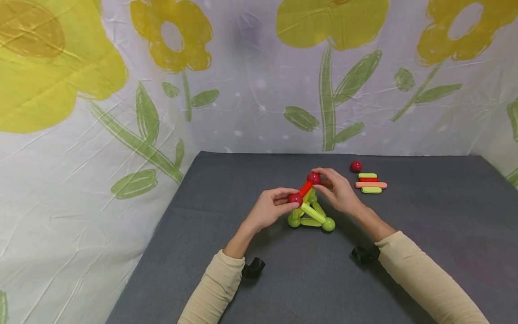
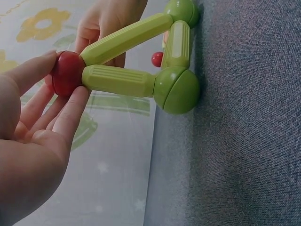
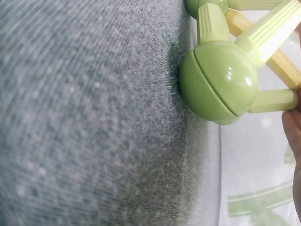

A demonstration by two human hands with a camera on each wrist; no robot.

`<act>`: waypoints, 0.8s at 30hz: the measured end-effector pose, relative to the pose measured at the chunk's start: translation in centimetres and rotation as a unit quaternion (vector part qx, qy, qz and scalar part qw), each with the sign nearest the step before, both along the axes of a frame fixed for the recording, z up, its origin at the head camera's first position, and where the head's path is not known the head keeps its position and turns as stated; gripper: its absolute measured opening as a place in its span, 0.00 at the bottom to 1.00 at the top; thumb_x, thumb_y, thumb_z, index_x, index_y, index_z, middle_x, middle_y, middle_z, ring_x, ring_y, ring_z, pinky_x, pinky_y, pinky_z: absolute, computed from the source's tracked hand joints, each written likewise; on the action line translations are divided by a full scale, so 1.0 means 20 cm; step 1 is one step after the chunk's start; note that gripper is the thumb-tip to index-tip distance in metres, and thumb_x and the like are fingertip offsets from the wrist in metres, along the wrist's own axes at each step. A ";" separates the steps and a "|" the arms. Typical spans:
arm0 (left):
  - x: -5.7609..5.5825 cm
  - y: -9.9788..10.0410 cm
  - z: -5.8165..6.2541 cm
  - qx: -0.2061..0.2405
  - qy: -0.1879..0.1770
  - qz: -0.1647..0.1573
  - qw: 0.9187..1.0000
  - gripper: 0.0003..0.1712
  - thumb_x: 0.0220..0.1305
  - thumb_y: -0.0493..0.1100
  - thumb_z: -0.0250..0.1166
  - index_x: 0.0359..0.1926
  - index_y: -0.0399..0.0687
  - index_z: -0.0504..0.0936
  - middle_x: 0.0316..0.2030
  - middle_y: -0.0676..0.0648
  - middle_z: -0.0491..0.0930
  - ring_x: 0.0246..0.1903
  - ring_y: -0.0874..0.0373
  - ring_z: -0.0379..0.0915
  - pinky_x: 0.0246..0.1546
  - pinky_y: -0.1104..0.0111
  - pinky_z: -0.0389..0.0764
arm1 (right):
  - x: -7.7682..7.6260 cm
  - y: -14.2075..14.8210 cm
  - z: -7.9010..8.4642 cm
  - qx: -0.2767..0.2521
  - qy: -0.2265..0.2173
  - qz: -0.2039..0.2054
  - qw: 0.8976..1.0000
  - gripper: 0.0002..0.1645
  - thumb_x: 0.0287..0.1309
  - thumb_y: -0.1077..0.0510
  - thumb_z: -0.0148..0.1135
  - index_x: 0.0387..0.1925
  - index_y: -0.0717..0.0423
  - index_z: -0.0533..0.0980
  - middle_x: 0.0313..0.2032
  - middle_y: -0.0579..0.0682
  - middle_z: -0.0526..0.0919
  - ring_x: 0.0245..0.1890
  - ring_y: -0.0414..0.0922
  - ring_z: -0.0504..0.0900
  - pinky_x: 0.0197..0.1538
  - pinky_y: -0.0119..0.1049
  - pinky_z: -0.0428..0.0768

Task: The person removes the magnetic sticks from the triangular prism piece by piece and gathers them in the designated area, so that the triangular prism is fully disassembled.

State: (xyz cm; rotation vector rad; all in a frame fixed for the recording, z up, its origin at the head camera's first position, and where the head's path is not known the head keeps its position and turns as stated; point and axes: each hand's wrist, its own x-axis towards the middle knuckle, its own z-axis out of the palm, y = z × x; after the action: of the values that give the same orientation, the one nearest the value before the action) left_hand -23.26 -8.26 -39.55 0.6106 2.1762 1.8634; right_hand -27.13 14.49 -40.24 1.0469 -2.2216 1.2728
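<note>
Assembly is happening along the upper edge, by our read: we're fitting a red rod (image 1: 305, 188) between two red balls. Left hand (image 1: 269, 209) is pinching the nearer red ball (image 1: 295, 200) between thumb and fingers; right hand (image 1: 340, 191) is pinching the farther red ball (image 1: 313, 178), so the rod is spanning the gap between the grips. Green frame (image 1: 313, 213) is sitting just below both grips, its green balls (image 1: 328, 224) resting on the gray cloth (image 1: 283, 288). Next move is probably calling for a steady squeeze along the rod, no twisting of the lower joints; we can't tell whether both ends are seated. Spare red ball (image 1: 356, 166) and spare rods (image 1: 371, 185) are lying past the right grip, to its right. Left wrist view is giving us a side profile head isn't: two green rods (image 2: 120, 81) fanning from the left-held ball. It's not showing the red rod. Right wrist view is showing one green ball close up, hand only at the border, neither red ball visible.
</note>
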 end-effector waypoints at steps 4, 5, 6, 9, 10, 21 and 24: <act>-0.01 0.00 -0.03 -0.002 0.005 0.002 1.000 0.22 0.61 0.35 0.67 0.56 0.36 0.78 0.51 0.40 0.78 0.50 0.51 0.77 0.47 0.65 0.78 | -0.05 0.01 -0.07 0.001 0.002 -0.006 1.000 0.26 0.50 0.78 0.63 0.53 0.73 0.70 0.44 0.67 0.75 0.41 0.59 0.82 0.42 0.44 0.80; -0.01 0.00 -0.03 -0.004 0.007 0.003 1.000 0.21 0.61 0.35 0.67 0.56 0.36 0.78 0.50 0.40 0.78 0.50 0.52 0.77 0.47 0.65 0.78 | -0.06 0.02 -0.09 0.003 0.001 -0.009 1.000 0.26 0.51 0.78 0.63 0.54 0.73 0.70 0.44 0.66 0.75 0.41 0.59 0.82 0.42 0.44 0.80; -0.01 0.00 -0.02 -0.007 0.006 0.004 1.000 0.21 0.61 0.35 0.67 0.56 0.37 0.78 0.50 0.40 0.78 0.50 0.52 0.77 0.47 0.64 0.78 | -0.08 0.02 -0.11 0.004 0.000 -0.011 1.000 0.26 0.52 0.76 0.63 0.54 0.72 0.70 0.45 0.65 0.75 0.41 0.58 0.82 0.42 0.43 0.80; -0.03 0.00 -0.04 -0.007 0.006 0.005 1.000 0.21 0.60 0.36 0.67 0.55 0.38 0.78 0.50 0.41 0.79 0.49 0.53 0.78 0.46 0.65 0.79 | -0.11 0.04 -0.15 0.009 -0.007 -0.017 1.000 0.26 0.54 0.73 0.64 0.56 0.69 0.70 0.46 0.61 0.75 0.42 0.55 0.83 0.43 0.42 0.80; -0.03 0.00 -0.04 -0.007 0.006 0.005 1.000 0.21 0.60 0.36 0.67 0.55 0.38 0.78 0.50 0.41 0.79 0.49 0.53 0.78 0.46 0.65 0.78 | -0.12 0.04 -0.15 0.010 -0.007 -0.020 1.000 0.26 0.54 0.73 0.64 0.56 0.69 0.70 0.45 0.61 0.75 0.41 0.55 0.83 0.42 0.42 0.81; -0.03 0.00 -0.04 -0.010 -0.002 0.000 1.000 0.22 0.60 0.34 0.67 0.57 0.36 0.77 0.52 0.39 0.77 0.51 0.49 0.76 0.47 0.65 0.78 | -0.14 0.08 -0.14 -0.049 -0.072 -0.088 0.992 0.29 0.58 0.70 0.62 0.60 0.67 0.66 0.47 0.64 0.76 0.42 0.58 0.82 0.42 0.18 0.74; -0.02 0.00 -0.02 -0.015 -0.004 0.000 1.000 0.22 0.60 0.32 0.66 0.57 0.34 0.77 0.52 0.38 0.77 0.51 0.47 0.76 0.47 0.65 0.78 | -0.11 0.09 -0.10 -0.072 -0.105 -0.100 0.987 0.28 0.57 0.71 0.62 0.59 0.70 0.67 0.48 0.67 0.77 0.43 0.60 0.80 0.41 0.18 0.74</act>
State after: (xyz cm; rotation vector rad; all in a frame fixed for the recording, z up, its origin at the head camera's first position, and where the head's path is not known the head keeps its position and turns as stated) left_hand -23.67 -8.29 -40.03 0.5961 2.1936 1.8276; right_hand -29.36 16.36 -42.32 0.6441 -2.2765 1.4853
